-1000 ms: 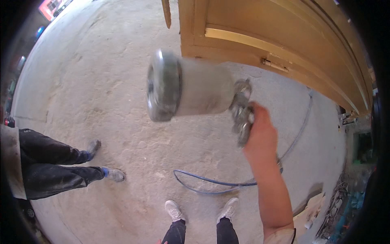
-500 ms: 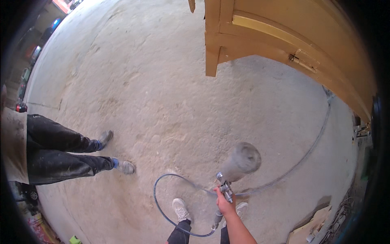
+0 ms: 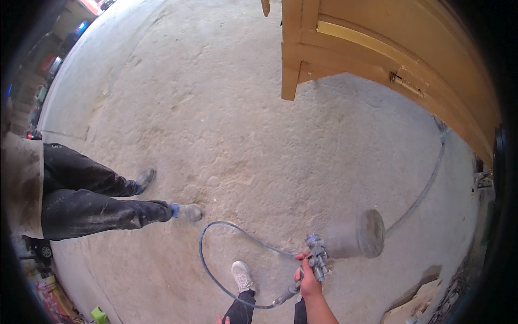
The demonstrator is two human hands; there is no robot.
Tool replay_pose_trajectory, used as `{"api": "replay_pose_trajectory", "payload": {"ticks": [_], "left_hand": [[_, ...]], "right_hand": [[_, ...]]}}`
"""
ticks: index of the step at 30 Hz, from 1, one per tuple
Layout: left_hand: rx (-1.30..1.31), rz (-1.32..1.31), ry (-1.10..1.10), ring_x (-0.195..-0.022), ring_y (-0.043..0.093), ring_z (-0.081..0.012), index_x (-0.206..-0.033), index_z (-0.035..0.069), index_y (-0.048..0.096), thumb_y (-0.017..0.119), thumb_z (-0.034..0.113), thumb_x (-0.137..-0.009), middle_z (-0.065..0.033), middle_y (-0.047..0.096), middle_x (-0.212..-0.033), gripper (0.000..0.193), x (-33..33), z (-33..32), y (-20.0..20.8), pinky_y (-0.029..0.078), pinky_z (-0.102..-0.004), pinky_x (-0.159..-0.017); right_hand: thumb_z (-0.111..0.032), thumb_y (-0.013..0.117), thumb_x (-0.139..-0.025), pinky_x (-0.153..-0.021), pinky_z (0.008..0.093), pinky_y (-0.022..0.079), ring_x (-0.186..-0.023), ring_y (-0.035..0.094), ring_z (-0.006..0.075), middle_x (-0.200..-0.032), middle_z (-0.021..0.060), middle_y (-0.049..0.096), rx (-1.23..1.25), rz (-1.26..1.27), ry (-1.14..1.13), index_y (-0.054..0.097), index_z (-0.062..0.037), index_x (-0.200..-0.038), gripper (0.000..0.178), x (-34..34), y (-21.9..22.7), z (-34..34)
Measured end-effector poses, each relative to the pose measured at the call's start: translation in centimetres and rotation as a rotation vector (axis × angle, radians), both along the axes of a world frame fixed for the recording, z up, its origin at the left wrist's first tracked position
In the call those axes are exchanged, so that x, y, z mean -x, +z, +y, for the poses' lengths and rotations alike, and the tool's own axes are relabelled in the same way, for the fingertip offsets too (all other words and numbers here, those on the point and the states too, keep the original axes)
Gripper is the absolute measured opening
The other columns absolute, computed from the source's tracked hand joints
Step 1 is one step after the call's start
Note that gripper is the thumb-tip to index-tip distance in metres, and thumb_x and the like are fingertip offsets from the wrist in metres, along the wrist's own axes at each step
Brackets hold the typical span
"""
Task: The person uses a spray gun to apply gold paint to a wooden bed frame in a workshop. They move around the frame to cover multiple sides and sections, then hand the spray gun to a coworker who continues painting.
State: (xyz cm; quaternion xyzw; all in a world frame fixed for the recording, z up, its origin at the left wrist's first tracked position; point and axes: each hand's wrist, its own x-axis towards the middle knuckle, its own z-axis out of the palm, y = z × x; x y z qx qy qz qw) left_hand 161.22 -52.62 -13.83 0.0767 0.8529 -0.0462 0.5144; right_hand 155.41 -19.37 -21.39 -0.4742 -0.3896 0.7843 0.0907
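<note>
The metallic grey spray gun [image 3: 318, 258] is gripped in the right hand [image 3: 309, 282]. Its cloudy cylindrical cup [image 3: 345, 241] extends sideways past the hand's right edge, grey end cap [image 3: 372, 233] facing right. The thin blue-grey hose [image 3: 201, 254] joins a grey coupling [image 3: 286, 295] and loops leftward.

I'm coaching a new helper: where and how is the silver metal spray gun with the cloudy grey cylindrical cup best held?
I'd likely grip the silver metal spray gun by its handle, from the near side, where the right hand holds it: the bulky cloudy grey cylindrical cup juts right, and the blue-grey hose loops left.
</note>
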Motion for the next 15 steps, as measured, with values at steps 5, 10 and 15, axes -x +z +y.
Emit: {"api": "replay_pose_trajectory", "payload": {"ticks": [5,10,15], "left_hand": [[-0.052,0.093,-0.037,-0.129,0.037,-0.0477,-0.147,0.001,0.028,0.056,0.042,-0.085,-0.0297,0.032,-0.146,0.080,-1.9,-0.8,0.3,0.033,-0.0541,-0.107],[-0.118,0.079,-0.077,-0.138,0.023,-0.0478,-0.150,0.003,0.023,0.069,0.048,-0.077,-0.0285,0.025,-0.151,0.097,-2.7,0.6,1.7,0.024,-0.0580,-0.112],[-0.380,0.075,-0.280,-0.141,0.024,-0.0409,-0.141,0.011,0.044,0.070,0.039,-0.078,-0.0197,0.030,-0.152,0.074,-3.1,1.1,2.0,0.026,-0.0594,-0.111]], "right_hand": [[-0.022,0.049,-0.101,-0.047,0.0292,0.039,-0.049,0.046,0.0119,-0.105,0.0094,0.061,0.183,0.026,-0.166,0.049,-0.0104,-0.117,0.020,-4.8,2.5,-1.8],[-0.024,0.045,-0.102,-0.046,0.0308,0.038,-0.047,0.043,0.0131,-0.104,0.0094,0.062,0.264,-0.103,-0.269,0.048,-0.0136,-0.116,0.018,-9.7,4.9,-0.6],[-0.032,0.045,-0.102,-0.043,0.0298,0.035,-0.046,0.043,0.0125,-0.101,0.0083,0.063,0.324,-0.030,-0.394,0.050,-0.0147,-0.114,0.022,-15.1,6.6,1.1]]}}
